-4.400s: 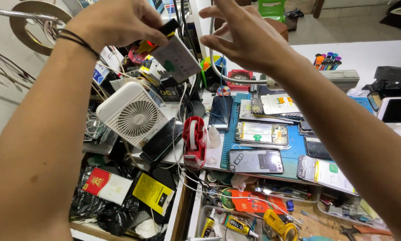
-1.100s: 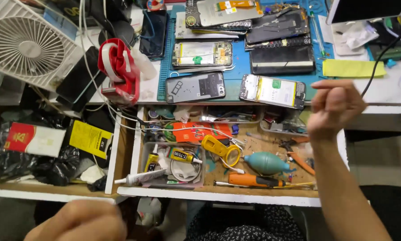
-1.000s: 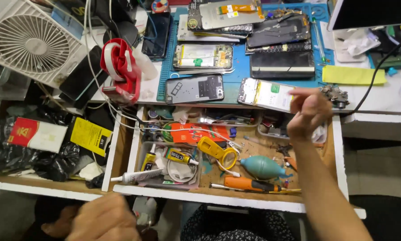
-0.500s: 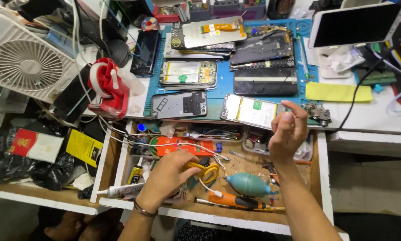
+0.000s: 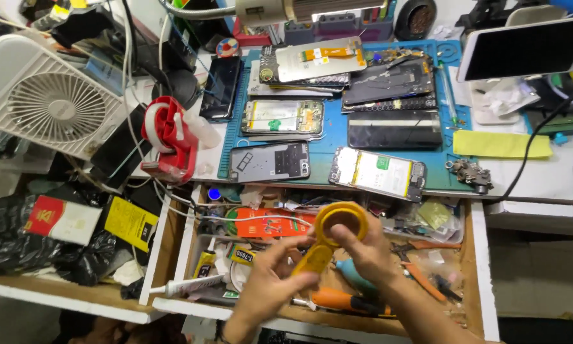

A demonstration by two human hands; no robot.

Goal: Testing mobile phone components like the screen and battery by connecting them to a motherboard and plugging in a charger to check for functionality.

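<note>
Bright, even light falls from above; glare washes out the white tablet [image 5: 525, 48] in the upper right of the frame. Lower left corner lies dim. Fingers [image 5: 347, 239] slightly motion-blurred; edges bow outward.

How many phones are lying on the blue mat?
7, though the stacks may hide more: black phone at the left edge, top stack, dark boards, open phone, black screen, grey back, battery phone.

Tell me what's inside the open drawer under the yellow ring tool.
Both hands hold the yellow ring tool over the drawer. Visible inside: an orange package, orange-handled screwdriver, glue tube, pliers. Whatever lies under the hands is hidden.
</note>
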